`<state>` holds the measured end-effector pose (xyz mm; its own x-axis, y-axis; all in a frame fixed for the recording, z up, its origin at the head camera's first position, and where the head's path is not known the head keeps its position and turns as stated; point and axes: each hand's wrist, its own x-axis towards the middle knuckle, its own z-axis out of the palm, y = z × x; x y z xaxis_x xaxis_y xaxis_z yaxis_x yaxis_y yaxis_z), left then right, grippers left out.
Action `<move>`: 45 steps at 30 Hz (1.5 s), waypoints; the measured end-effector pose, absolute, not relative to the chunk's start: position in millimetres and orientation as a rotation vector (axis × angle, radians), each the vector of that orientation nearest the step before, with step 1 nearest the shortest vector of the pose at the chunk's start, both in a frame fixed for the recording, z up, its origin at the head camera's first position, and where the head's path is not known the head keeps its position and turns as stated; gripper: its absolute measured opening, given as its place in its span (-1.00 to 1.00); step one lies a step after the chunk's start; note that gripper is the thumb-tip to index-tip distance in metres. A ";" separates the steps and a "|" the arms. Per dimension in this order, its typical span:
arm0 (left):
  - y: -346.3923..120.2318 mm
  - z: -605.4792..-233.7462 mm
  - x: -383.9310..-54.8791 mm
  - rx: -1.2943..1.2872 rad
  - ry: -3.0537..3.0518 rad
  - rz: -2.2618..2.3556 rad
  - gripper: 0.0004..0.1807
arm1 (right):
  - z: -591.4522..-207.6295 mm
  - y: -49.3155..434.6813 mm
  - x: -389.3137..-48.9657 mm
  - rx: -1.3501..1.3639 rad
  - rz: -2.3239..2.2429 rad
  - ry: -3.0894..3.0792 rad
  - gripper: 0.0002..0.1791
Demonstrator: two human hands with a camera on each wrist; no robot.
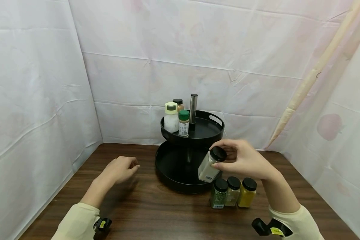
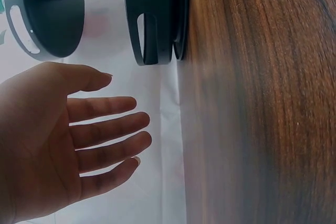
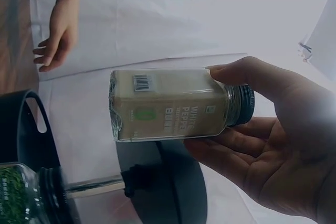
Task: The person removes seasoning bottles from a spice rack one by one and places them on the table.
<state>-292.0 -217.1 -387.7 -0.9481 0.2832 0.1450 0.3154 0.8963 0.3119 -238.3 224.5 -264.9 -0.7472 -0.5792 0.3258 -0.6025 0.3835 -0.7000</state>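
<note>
Between thumb and fingers, my right hand point(image 1: 243, 160) grips a clear jar of white pepper point(image 3: 168, 103) with a black lid. In the head view the pepper jar tilts, its base toward the lower left, in front of the right side of a black two-tier turntable rack point(image 1: 180, 186). Below that hand, a jar of green herbs point(image 1: 218, 195), a jar of pale powder point(image 1: 233, 192) and a jar of yellow powder point(image 1: 246, 194) stand in a row on the table. My left hand point(image 1: 120, 169) hovers left of the rack, fingers loosely bent, holding nothing.
On the rack's upper tier stand a white shaker with a pale yellow cap point(image 1: 171, 120), a green-capped spice bottle point(image 1: 184, 125) and a dark-capped jar point(image 1: 178, 103), left of the metal post point(image 1: 193, 110). White cloth point(image 1: 168, 66) hangs behind the brown wooden table point(image 1: 156, 216).
</note>
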 end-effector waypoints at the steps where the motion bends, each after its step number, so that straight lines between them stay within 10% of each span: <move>1: -217.1 -387.5 -292.1 -0.468 -2.964 -0.510 -0.76 | -266.0 223.1 -238.9 1.113 1.323 -2.595 -0.55; 45: -218.8 -385.8 -292.4 -0.464 -2.960 -0.503 -0.77 | -331.4 198.5 -265.9 1.490 0.772 -2.782 -0.58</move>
<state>-292.4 -218.8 -385.8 -0.9481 0.2795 0.1515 0.3139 0.8988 0.3060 -265.9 198.5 -331.4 -0.5749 -0.8085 0.1257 -0.7577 0.4680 -0.4549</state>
